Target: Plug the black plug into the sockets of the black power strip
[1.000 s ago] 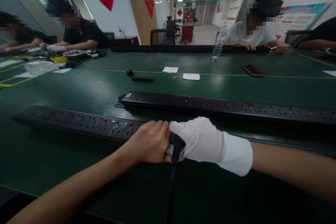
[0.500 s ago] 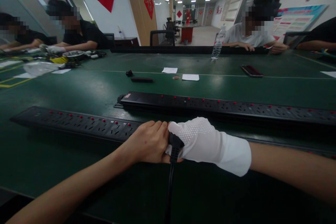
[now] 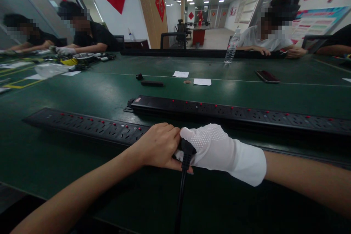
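My bare left hand (image 3: 159, 143) lies over the nearer black power strip (image 3: 93, 128), its fingers curled across the strip and its thumb reaching out below the plug. In my right hand (image 3: 216, 148), which wears a white dotted glove, is a black power plug (image 3: 188, 147). Its cord (image 3: 180, 193) hangs straight down toward me. Both hands meet at the strip, and the plug's pins are hidden behind the glove and fingers. Farther off, a second black power strip (image 3: 233, 113) with red indicators lies roughly parallel to the first.
On the green table (image 3: 109, 91) lie a short black bar (image 3: 152, 83), two paper slips (image 3: 202, 82) and a phone (image 3: 267, 76). A water bottle (image 3: 230, 49) stands farther back. Co-workers sit across the table, near a plastic bag (image 3: 52, 70) at left and a long black strip (image 3: 192, 53).
The whole view has shifted slightly, so things sit farther right in the picture. My left thumb shows more below the plug. Both hands keep their hold.
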Action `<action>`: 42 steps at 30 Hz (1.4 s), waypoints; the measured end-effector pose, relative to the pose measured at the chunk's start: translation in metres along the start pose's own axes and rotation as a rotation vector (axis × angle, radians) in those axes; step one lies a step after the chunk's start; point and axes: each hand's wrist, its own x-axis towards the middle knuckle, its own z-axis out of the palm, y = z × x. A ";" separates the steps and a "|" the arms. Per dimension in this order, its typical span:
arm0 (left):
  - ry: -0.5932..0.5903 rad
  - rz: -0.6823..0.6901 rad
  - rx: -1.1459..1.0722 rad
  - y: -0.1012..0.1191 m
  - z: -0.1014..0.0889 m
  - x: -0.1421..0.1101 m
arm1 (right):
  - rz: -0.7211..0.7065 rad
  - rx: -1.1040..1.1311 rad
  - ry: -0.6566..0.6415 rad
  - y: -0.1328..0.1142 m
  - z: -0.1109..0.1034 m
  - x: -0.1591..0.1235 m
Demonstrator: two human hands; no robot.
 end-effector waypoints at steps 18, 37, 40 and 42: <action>-0.070 -0.030 -0.070 -0.002 0.000 0.001 | 0.016 -0.013 -0.055 -0.001 -0.006 0.003; -0.252 -0.015 -0.630 -0.021 -0.013 0.003 | -0.044 -0.091 0.036 0.003 -0.027 -0.019; -0.282 -0.011 -0.722 -0.030 -0.011 0.002 | -0.003 -0.118 0.162 0.006 -0.030 -0.025; -0.284 -0.010 -0.765 -0.035 -0.010 0.002 | 0.048 -0.096 0.227 0.010 -0.031 -0.028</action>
